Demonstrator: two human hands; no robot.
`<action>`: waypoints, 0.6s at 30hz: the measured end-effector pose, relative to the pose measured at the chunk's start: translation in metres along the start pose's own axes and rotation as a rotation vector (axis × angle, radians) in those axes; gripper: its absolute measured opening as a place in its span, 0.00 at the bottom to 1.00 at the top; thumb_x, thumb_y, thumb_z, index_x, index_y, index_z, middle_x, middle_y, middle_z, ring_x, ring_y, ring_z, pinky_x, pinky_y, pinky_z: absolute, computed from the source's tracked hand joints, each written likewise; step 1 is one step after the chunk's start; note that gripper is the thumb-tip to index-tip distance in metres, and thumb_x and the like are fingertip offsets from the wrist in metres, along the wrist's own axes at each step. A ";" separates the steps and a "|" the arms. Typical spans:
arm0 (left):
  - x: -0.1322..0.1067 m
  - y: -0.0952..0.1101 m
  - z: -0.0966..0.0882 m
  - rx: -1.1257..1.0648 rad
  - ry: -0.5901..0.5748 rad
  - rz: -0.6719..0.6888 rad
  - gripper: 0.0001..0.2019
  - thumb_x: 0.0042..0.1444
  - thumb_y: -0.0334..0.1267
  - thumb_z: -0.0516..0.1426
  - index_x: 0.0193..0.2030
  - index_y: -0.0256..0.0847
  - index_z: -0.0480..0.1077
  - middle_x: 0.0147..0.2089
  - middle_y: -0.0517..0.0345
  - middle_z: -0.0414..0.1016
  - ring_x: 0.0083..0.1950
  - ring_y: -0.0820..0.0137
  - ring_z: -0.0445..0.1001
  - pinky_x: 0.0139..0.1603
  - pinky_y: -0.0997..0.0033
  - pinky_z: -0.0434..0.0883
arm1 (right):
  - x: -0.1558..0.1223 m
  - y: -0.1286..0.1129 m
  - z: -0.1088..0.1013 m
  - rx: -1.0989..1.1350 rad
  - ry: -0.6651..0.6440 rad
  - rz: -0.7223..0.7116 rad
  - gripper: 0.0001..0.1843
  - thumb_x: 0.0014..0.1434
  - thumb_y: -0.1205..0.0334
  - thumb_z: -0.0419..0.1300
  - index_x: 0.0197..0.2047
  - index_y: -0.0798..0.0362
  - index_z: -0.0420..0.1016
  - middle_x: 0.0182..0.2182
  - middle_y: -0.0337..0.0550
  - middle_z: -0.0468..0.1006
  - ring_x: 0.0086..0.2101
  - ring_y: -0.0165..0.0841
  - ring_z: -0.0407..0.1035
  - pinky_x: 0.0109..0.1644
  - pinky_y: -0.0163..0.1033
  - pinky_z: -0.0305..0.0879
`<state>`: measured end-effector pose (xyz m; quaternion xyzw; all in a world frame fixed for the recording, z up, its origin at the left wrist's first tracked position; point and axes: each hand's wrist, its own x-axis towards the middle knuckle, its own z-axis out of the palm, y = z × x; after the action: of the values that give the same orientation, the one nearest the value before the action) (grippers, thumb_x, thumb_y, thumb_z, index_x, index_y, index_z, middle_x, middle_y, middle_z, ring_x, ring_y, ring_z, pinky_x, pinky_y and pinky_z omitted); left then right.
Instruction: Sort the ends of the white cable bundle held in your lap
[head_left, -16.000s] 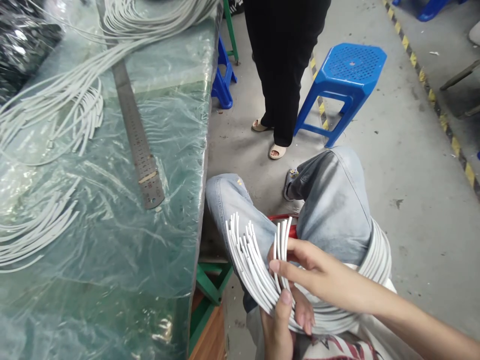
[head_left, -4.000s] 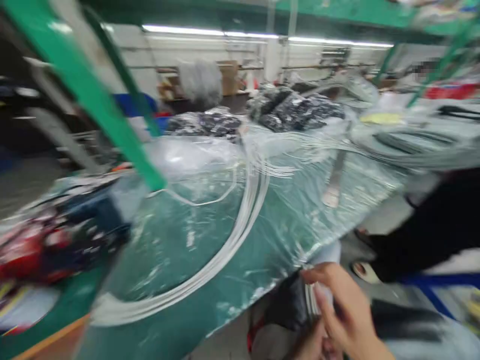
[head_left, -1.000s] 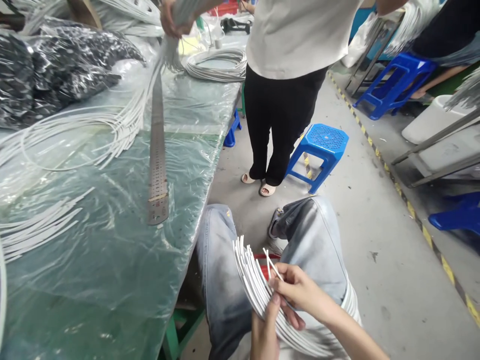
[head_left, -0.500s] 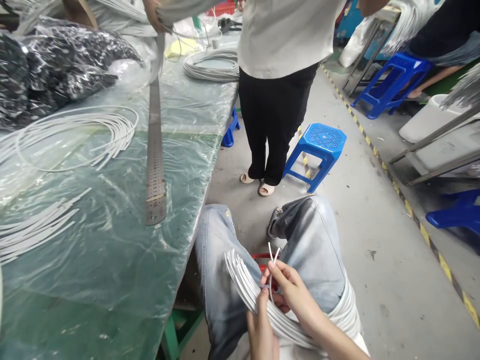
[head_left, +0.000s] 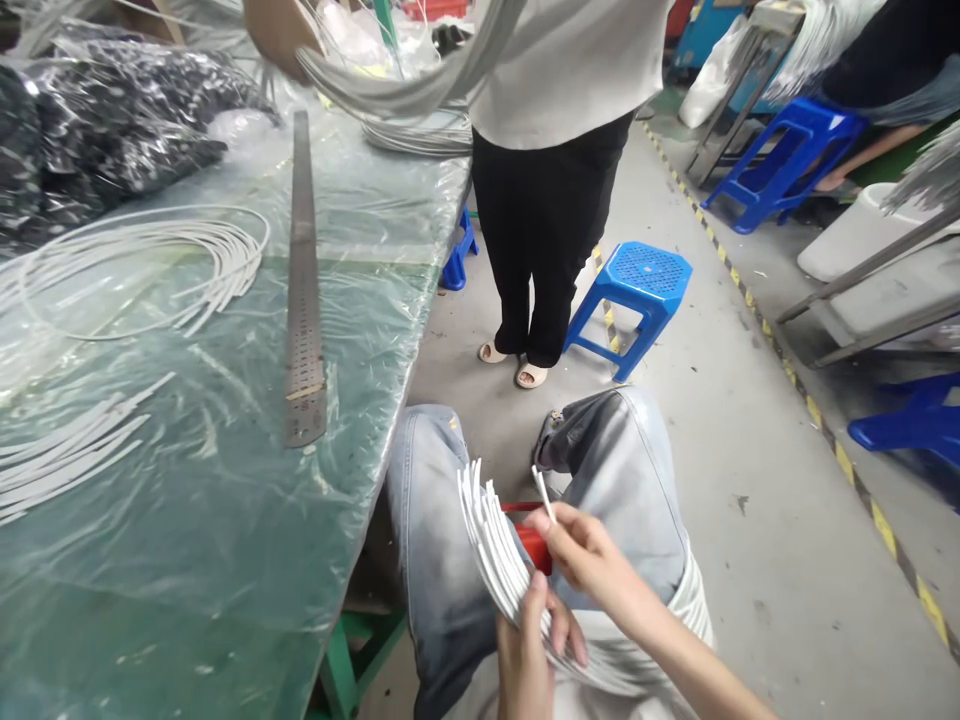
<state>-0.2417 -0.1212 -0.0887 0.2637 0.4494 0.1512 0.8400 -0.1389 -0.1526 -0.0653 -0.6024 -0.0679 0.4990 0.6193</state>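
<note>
I sit with a bundle of white cable pieces (head_left: 489,545) over my lap, their cut ends fanned upward. My left hand (head_left: 529,648) is closed round the bundle from below, thumb pressed against it. My right hand (head_left: 583,552) pinches a single white cable end (head_left: 543,492) apart from the fan, just right of it. The cables curve round behind my right knee. A red thing (head_left: 534,541) shows between my knees, partly hidden by the cables and fingers.
A green table (head_left: 225,520) under clear plastic sheet is at my left, with a long steel ruler (head_left: 303,290) and loose white cable pieces (head_left: 142,265). A person in black trousers (head_left: 547,200) stands ahead lifting grey cables. A blue stool (head_left: 637,295) stands on the concrete floor.
My right hand has drawn one cable end out of the fan and holds it higher. The standing person has lifted a grey cable bundle off the table.
</note>
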 end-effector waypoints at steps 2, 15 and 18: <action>-0.003 -0.001 0.000 0.059 -0.035 -0.002 0.28 0.41 0.62 0.66 0.19 0.39 0.62 0.11 0.69 0.54 0.12 0.74 0.60 0.16 0.76 0.58 | -0.004 0.010 0.005 -0.019 -0.097 0.138 0.38 0.46 0.28 0.61 0.39 0.57 0.65 0.16 0.34 0.67 0.13 0.26 0.61 0.11 0.27 0.51; 0.000 0.001 -0.012 0.111 -0.121 -0.004 0.24 0.45 0.57 0.66 0.22 0.38 0.66 0.13 0.63 0.62 0.17 0.69 0.68 0.23 0.73 0.66 | -0.002 0.006 -0.004 0.100 -0.225 0.202 0.28 0.44 0.39 0.69 0.30 0.56 0.66 0.16 0.36 0.71 0.12 0.30 0.66 0.08 0.27 0.56; 0.002 -0.004 -0.015 0.126 -0.043 -0.027 0.21 0.45 0.55 0.67 0.28 0.36 0.71 0.18 0.59 0.70 0.25 0.64 0.75 0.29 0.71 0.71 | -0.004 0.011 -0.002 0.127 -0.186 0.154 0.29 0.46 0.39 0.69 0.33 0.55 0.63 0.16 0.30 0.67 0.10 0.24 0.60 0.08 0.24 0.51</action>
<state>-0.2527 -0.1185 -0.0991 0.3129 0.4435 0.1055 0.8332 -0.1453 -0.1587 -0.0727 -0.5166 -0.0468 0.6018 0.6073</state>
